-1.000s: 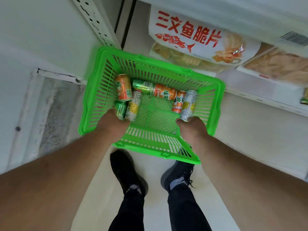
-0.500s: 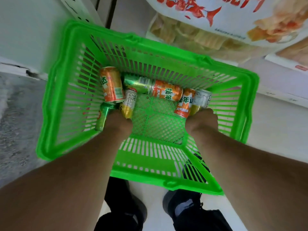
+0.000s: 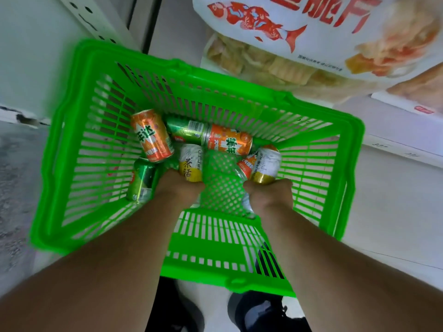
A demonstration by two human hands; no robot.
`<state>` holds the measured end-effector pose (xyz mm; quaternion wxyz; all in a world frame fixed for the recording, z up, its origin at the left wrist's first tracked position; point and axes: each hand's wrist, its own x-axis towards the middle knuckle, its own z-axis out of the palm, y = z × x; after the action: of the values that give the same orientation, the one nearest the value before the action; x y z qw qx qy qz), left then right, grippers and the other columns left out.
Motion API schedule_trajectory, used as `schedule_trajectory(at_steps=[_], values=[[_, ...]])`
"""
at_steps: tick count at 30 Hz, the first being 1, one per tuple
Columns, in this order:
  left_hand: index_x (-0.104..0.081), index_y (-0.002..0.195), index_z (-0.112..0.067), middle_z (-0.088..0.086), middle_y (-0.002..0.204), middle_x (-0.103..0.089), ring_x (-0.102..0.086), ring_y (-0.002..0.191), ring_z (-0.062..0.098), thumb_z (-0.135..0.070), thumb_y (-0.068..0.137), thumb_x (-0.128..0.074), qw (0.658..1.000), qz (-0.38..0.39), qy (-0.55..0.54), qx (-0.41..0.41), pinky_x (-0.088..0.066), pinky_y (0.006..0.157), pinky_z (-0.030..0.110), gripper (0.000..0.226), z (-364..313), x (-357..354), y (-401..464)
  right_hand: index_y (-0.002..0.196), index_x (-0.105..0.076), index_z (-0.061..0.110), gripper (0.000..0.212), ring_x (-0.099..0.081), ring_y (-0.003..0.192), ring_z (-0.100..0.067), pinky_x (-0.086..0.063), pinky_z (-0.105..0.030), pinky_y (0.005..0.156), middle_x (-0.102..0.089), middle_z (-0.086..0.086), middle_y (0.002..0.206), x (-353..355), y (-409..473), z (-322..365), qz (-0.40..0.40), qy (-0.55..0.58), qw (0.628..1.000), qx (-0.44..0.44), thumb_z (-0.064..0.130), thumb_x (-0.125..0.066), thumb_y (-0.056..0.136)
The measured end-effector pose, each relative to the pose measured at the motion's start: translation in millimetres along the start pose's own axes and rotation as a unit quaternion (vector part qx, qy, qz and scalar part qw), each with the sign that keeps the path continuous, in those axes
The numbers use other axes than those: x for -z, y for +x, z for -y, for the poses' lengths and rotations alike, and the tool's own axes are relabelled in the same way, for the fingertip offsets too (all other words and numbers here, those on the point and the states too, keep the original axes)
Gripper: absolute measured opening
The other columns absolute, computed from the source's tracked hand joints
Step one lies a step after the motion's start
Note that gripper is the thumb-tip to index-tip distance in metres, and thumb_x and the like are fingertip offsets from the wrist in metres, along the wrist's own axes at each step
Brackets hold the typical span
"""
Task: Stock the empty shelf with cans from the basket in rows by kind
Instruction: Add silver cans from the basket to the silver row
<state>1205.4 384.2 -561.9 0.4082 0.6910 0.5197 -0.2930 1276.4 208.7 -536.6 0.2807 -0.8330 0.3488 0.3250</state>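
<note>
A green plastic basket sits below me with several cans lying in it. Two orange cans and a green can lie at the far side, and another green can lies at the left. My left hand is down inside, curled over the near end of a white and yellow tea can. My right hand curls over the gold end of a second white and yellow can, which leans on a third orange can. The fingers of both hands are hidden.
Large snack bags lie on a white shelf just beyond the basket. A white perforated upright stands at the back left. My black shoes are under the basket's near edge, with grey floor on the left.
The view has closed in on the basket. Both hands have sunk from the near rim onto the white and yellow cans; the right one now lies tipped against an orange can.
</note>
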Motion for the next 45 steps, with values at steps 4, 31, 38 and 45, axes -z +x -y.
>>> schedule_trajectory(at_steps=[4,31,38,45], values=[[-0.067,0.094,-0.018,0.003,0.085,-0.071,-0.068,0.072,0.016,-0.027,0.075,-0.083,0.997,0.018,-0.068,-0.044,-0.057,0.063,0.027,0.027,-7,31,-75,0.087,-0.075,0.005,0.032,-0.065,0.059,-0.02,-0.045,-0.022,0.055,-0.072,-0.008,0.071,26,-51,-5,0.114,0.052,0.991,0.04,0.028,-0.085,0.067],[-0.056,0.117,-0.019,0.006,0.105,-0.074,-0.075,0.089,0.02,-0.009,0.079,-0.084,0.908,0.122,-0.27,-0.298,-0.062,0.078,0.036,0.048,-137,343,-669,0.128,-0.065,0.001,0.064,-0.069,0.109,-0.036,-0.057,-0.048,0.094,-0.068,-0.029,0.125,477,-530,87,0.407,0.315,0.824,0.236,0.017,-0.08,0.068],[-0.058,0.118,-0.015,0.003,0.101,-0.078,-0.075,0.094,0.024,-0.023,0.073,-0.087,0.873,0.158,-0.237,-0.396,-0.058,0.091,0.046,0.054,-155,372,-764,0.131,-0.061,0.004,0.079,-0.068,0.115,-0.044,-0.054,-0.057,0.097,-0.066,-0.031,0.129,538,-611,75,0.315,0.349,0.835,0.286,0.027,-0.087,0.06],[-0.061,0.115,-0.025,0.008,0.104,-0.076,-0.074,0.098,0.03,-0.035,0.076,-0.083,0.847,0.163,-0.216,-0.458,-0.056,0.092,0.057,0.047,-170,366,-802,0.116,-0.059,0.03,0.047,-0.073,0.089,0.001,-0.053,-0.022,0.074,-0.077,0.012,0.1,576,-654,66,0.074,0.301,0.871,0.381,0.026,-0.088,0.08]])
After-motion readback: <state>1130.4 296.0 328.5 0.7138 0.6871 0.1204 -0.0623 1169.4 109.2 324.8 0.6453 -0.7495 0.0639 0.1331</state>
